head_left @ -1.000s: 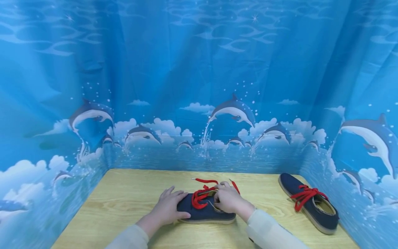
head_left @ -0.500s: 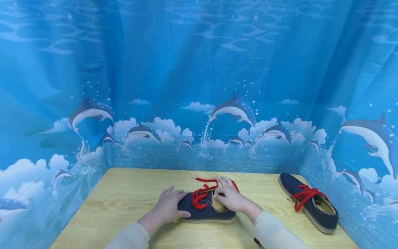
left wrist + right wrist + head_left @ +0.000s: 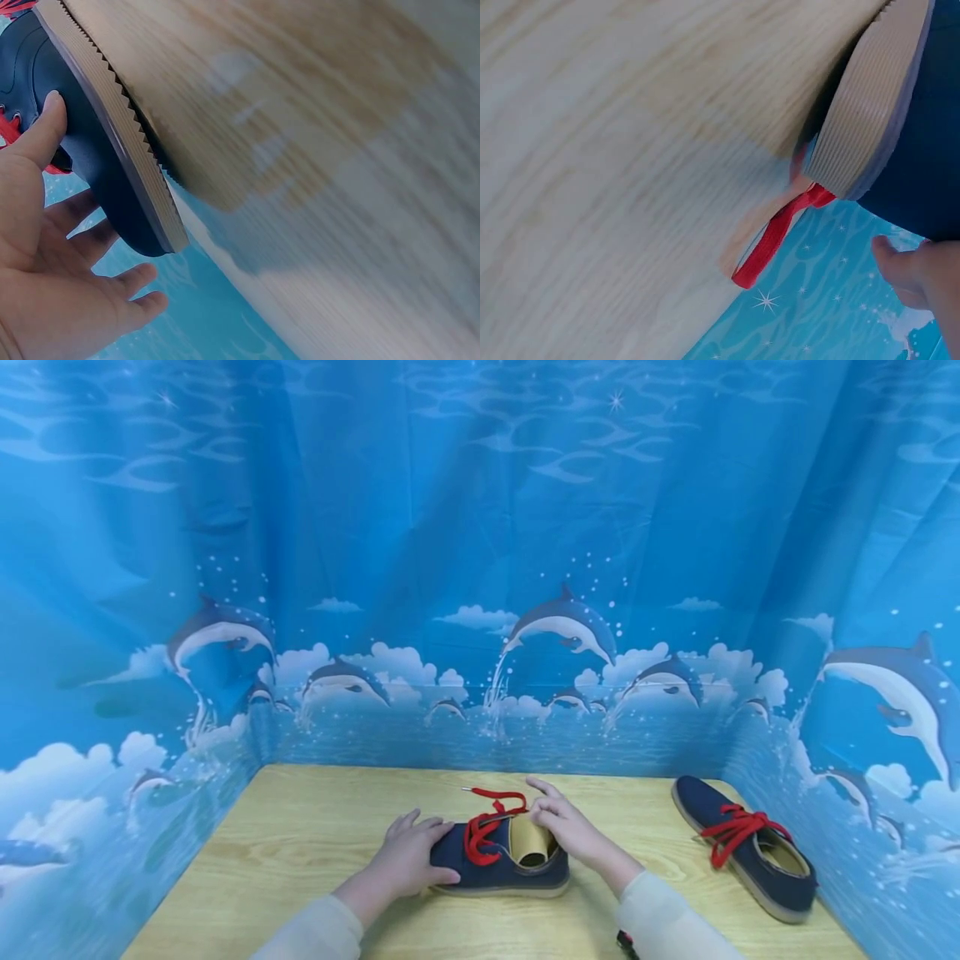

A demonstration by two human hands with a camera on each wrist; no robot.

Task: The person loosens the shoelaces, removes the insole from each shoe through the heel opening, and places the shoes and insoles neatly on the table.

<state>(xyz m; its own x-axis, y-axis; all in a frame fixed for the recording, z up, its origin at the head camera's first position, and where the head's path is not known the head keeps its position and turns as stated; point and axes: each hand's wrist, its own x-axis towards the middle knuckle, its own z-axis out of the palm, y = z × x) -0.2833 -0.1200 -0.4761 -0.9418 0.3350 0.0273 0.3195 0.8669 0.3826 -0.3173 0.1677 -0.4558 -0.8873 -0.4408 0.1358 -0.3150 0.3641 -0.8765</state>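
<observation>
A navy shoe (image 3: 498, 872) with red laces (image 3: 480, 839) lies sole down on the table, toe to the left. My left hand (image 3: 408, 856) holds its toe end, thumb on the near side and fingers over the far side. In the left wrist view the thumb (image 3: 51, 124) presses the upper. A tan, curled piece (image 3: 529, 842) stands in the shoe's opening, with a dark hollow at its near end. My right hand (image 3: 566, 831) is at the far rim of that opening, one finger stretched out, the others bent; I cannot tell whether they pinch something.
A second navy shoe (image 3: 780, 893), its red laces tied in a bow, lies at the table's right side. The wooden table (image 3: 300, 827) is enclosed by a blue dolphin-print curtain (image 3: 450, 568) behind and at both sides. One red lace end (image 3: 757, 259) trails over the table.
My right hand has moved out of the shoe's opening, up and to the right. The tan piece now shows curled there. My left hand stays at the toe; the second shoe has not moved.
</observation>
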